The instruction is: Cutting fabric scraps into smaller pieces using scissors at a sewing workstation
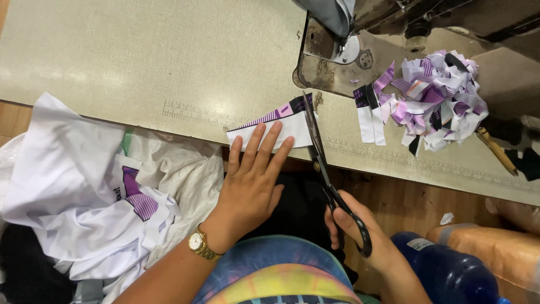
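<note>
My left hand point(252, 181) lies flat, fingers spread, pressing a folded white fabric strip point(275, 125) with purple and black stripes against the table's front edge. My right hand point(360, 229) grips black scissors point(322, 163) by the handles. The blades point away from me and lie along the strip's right end. A gold wristwatch point(199, 243) sits on my left wrist.
A heap of cut white and purple fabric pieces point(436, 98) lies at the right, by the sewing machine base point(332, 53). White garments point(84, 186) are piled at the left over the beige table point(140, 62). A wooden-handled tool point(496, 151) and a blue bottle point(447, 270) are at the right.
</note>
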